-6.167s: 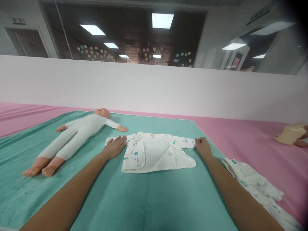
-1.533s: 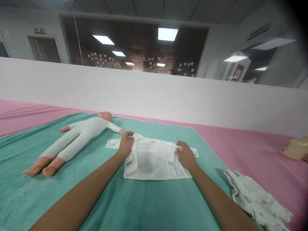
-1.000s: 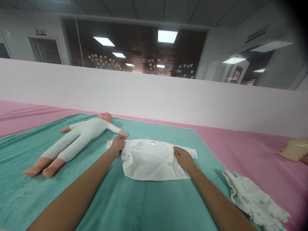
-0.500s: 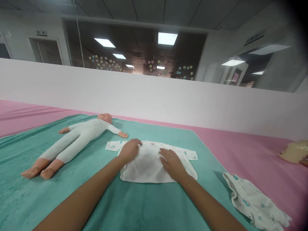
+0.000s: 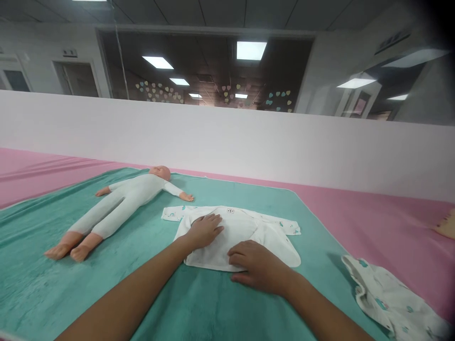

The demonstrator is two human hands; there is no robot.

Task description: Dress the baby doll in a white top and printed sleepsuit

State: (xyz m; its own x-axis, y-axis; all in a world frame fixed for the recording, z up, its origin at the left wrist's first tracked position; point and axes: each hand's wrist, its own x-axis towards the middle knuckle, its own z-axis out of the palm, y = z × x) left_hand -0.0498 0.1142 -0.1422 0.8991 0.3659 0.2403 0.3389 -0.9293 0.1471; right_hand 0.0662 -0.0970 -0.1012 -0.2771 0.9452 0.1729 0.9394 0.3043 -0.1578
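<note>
A small white baby shirt (image 5: 234, 227) lies spread on the green blanket (image 5: 199, 303), its printed sleeves stretched out to both sides and a label at the neck. My left hand (image 5: 205, 232) rests flat on the left half of the shirt, fingers extended toward its middle. At the lower hem, my right hand (image 5: 261, 267) lies over the fabric edge with its fingers slightly bent and apart; nothing shows in its grasp. To the left, a baby doll (image 5: 131, 196) in a pale bodysuit lies on its back, arms spread and feet toward me.
Crumpled white printed baby clothing (image 5: 391, 298) lies at the right, across the blanket's edge. Pink sheeting (image 5: 373, 218) extends beneath the blanket. A low white wall (image 5: 227, 142) runs behind, with windows above it. A yellowish object (image 5: 447, 225) is cut off at the right edge.
My right hand has moved down from the middle of the shirt to its hem. My left hand has slid slightly right and down. The view has shifted a little.
</note>
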